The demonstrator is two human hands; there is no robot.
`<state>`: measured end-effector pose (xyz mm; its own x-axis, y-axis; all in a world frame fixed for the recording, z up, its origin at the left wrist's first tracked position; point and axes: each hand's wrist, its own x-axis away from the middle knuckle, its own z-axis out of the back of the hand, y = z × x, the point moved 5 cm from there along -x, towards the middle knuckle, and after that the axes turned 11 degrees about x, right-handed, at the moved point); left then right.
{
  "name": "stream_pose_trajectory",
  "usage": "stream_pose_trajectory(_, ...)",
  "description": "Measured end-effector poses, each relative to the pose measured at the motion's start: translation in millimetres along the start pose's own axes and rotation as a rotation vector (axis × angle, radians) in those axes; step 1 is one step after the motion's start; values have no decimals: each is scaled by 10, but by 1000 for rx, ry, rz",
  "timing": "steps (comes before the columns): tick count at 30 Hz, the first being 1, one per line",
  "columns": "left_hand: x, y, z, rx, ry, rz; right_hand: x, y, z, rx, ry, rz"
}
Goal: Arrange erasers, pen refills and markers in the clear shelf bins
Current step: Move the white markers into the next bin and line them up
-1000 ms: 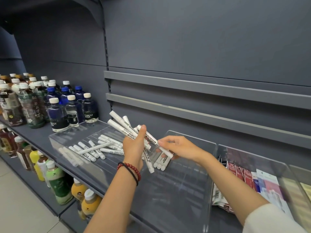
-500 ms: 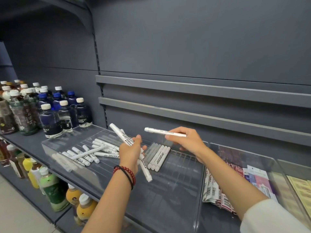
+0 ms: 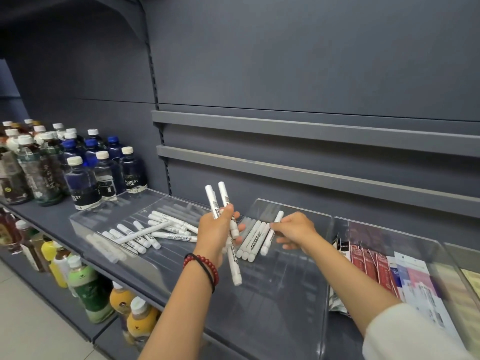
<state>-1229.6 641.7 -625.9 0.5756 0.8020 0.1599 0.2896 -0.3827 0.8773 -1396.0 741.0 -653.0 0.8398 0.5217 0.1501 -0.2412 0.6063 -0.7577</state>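
My left hand [image 3: 214,231] grips a small bunch of white markers [image 3: 217,201], two standing up above the fist and one pointing down below it. My right hand [image 3: 293,227] pinches a single white marker [image 3: 271,233] and holds it down beside a neat row of white markers [image 3: 250,239] lying in the middle clear bin [image 3: 291,289]. To the left, another clear bin [image 3: 109,216] holds several loose white markers [image 3: 145,235] lying at mixed angles.
A clear bin [image 3: 415,258] at the right holds flat packets [image 3: 368,266] in red, white and blue. Drink bottles [image 3: 80,172] crowd the shelf at the left, with more bottles [image 3: 85,287] on the shelf below. Two grey rails [image 3: 311,178] run along the back wall.
My right hand has carried its marker from up in the air down to the right end of the row in the middle bin. The left hand's bunch now stands more upright.
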Motion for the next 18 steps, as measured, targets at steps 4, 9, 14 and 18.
stream_pose_trajectory(4,32,5,18,28,-17,13,-44,54,-154,76,-5,-22)
stream_pose_trajectory(9,-20,92,51,63,-13,-20,-153,107,-271,103,-11,-57)
stream_pose_trajectory(14,-63,95,110,55,18,-7,-195,136,-350,32,-117,-40)
stream_pose_trajectory(18,-70,91,146,88,-3,19,-177,136,-338,95,-132,-3)
